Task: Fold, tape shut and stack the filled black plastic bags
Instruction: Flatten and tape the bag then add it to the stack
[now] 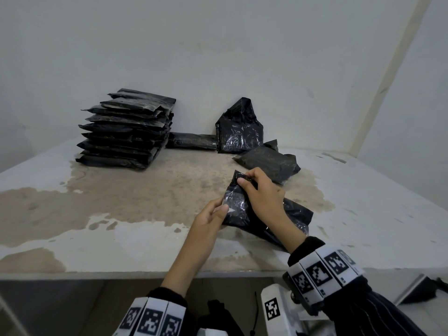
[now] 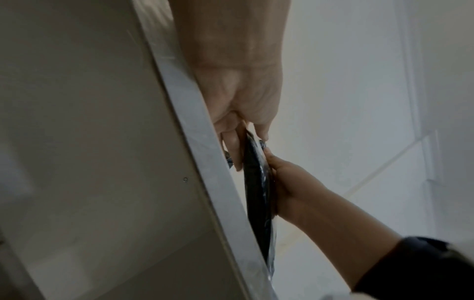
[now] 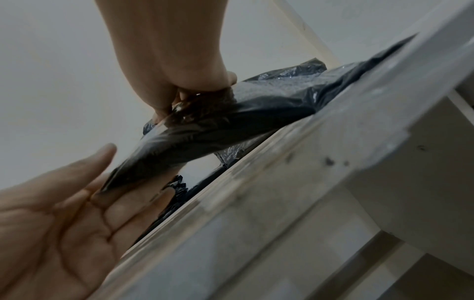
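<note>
I see the stack (image 1: 126,132) of flat sealed black bags at the far left of the worn white table (image 1: 97,238), against the wall. Just right of the stack a single flat bag (image 1: 191,141) lies along the wall, and touching its right end stands an upright bag (image 1: 238,128) with its top pinched to a peak. Further right of the stack, nearer to me, a loose filled bag (image 1: 269,163) lies flat — it sits just beyond my hands.

The bag I am working on (image 1: 236,207) is well in front of the stack, near the table's front edge, glossy and crinkled, its far end lifted off the table while its near end trails under my right forearm. My right hand (image 1: 260,194) pinches the raised top corner between thumb and fingers, hiding much of the bag's right side. My left hand (image 1: 213,215) grips the bag's left edge — thumb on top, fingers beneath. From the right wrist the plastic looks stretched taut between the two grips.
</note>
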